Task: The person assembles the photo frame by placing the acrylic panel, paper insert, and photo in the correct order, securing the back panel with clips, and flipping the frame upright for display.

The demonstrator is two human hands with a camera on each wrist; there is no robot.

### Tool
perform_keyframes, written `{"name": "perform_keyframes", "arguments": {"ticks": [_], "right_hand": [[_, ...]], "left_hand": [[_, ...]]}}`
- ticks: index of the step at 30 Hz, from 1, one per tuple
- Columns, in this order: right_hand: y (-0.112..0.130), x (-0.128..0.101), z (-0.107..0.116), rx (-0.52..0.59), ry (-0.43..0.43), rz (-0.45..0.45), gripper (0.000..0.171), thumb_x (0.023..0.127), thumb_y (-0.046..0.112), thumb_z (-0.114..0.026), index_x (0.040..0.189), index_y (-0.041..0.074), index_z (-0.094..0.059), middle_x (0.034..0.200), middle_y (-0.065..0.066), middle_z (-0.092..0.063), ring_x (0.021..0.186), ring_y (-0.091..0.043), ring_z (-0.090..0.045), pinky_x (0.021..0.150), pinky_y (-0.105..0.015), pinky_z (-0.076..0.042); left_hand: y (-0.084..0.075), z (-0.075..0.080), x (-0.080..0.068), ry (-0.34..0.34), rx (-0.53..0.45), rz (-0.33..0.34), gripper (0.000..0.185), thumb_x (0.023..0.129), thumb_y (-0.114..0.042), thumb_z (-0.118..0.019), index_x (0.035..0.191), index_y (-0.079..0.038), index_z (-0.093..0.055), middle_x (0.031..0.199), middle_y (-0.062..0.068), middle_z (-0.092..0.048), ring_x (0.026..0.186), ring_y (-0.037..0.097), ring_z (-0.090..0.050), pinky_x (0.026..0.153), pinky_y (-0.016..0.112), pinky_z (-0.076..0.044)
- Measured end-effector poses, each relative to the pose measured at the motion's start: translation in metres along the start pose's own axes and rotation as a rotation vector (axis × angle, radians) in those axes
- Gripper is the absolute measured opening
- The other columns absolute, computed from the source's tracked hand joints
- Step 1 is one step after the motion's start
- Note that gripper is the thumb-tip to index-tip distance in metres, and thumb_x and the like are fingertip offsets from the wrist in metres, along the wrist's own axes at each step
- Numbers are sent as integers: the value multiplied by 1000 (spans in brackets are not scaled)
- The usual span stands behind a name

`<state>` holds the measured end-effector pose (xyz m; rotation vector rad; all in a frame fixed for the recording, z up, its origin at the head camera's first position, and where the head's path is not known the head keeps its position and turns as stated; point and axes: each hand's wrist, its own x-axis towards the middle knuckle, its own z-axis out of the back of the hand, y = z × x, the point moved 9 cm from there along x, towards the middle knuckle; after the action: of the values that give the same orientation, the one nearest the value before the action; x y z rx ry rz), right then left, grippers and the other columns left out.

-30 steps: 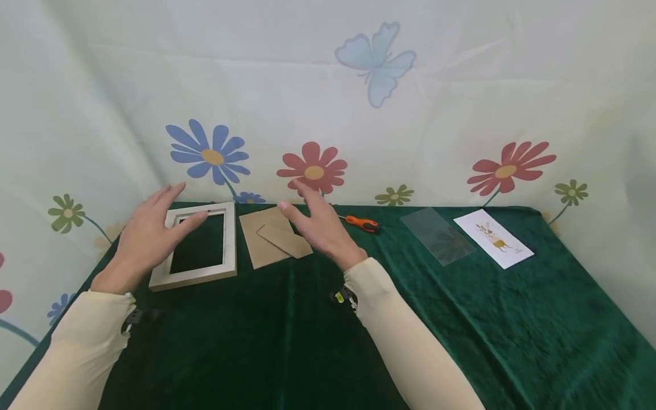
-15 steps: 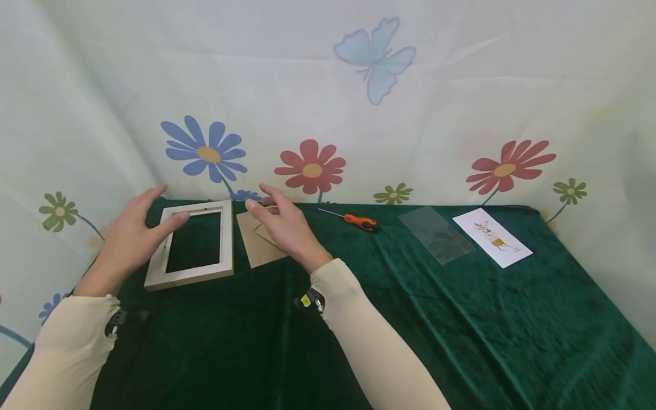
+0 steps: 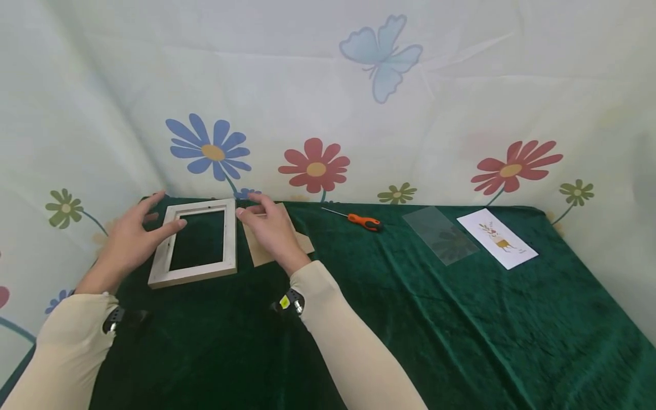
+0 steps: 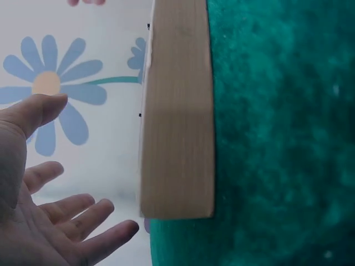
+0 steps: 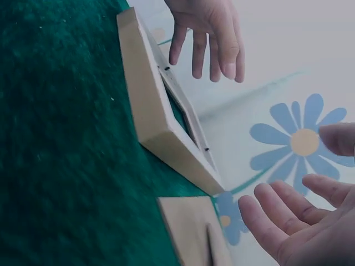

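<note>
A white picture frame (image 3: 229, 236) with an open middle lies on the left of the table, small dark tabs along its inner edge. My left hand (image 3: 125, 239) hovers at its left side, thumb over the frame's left bar, fingers spread. On the other side my right hand (image 3: 274, 230) hangs above the brown backing board (image 3: 256, 250), fingertips near the frame's right edge. Neither hand holds anything. In the left wrist view, the frame's bare wood side (image 4: 177, 127) lies apart from the left fingers. The right wrist view shows both hands raised beside the frame (image 5: 145, 88).
An orange-handled screwdriver (image 3: 364, 222) lies at the back middle. Further right are a clear sheet (image 3: 441, 236) and a white card (image 3: 497, 239) with a printed plant picture. A green cloth (image 3: 359, 319) covers the table; a flowered curtain (image 3: 435, 125) rises behind it.
My right hand has moved left over the backing board toward the frame, uncovering the screwdriver. My left hand has shifted slightly left and down, off the frame's opening.
</note>
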<state>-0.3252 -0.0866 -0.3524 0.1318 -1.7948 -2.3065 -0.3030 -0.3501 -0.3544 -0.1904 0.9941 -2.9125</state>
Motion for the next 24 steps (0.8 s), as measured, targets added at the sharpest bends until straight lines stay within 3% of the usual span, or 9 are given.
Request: {"name": "perform_keyframes", "arguments": {"ticks": [4,9,13,17,24], "right_hand": [[-5,3,-12,22,3,-5,49,105,34,-70,151,21,-57,125,2,-67,111,-14,-64,100,-40,-55],[-16,5,-23,12,24,-37,50,103,30,-73,150,21,-58,132,-3,-66,115,-16,-66,99,-38,-57],[-24,6,-26,-32,51,-43,51,103,26,-73,151,19,-57,136,-7,-64,117,-20,-64,99,-40,-57],[-27,7,-31,-78,91,-22,52,104,23,-72,153,15,-55,137,-10,-64,111,-22,-64,91,-41,-61],[-28,4,-45,-196,163,30,53,104,21,-72,153,13,-55,135,-9,-65,106,-15,-65,93,-31,-59]], "left_hand": [[7,0,0,0,-17,-2,97,103,-58,-63,172,-14,-11,169,33,-18,140,63,-38,98,82,-39],[14,-2,1,26,-16,-15,92,105,-54,-62,171,-12,-13,168,33,-21,136,63,-44,98,80,-41],[19,-6,6,32,-73,13,87,107,-52,-58,171,-12,-14,168,34,-21,137,63,-43,100,80,-40],[26,-7,8,17,-103,39,78,111,-42,-53,170,-6,-16,165,37,-24,136,63,-43,101,77,-43],[37,-10,4,35,-99,57,64,113,-24,-46,167,1,-21,160,41,-31,128,61,-52,101,76,-44]]}}
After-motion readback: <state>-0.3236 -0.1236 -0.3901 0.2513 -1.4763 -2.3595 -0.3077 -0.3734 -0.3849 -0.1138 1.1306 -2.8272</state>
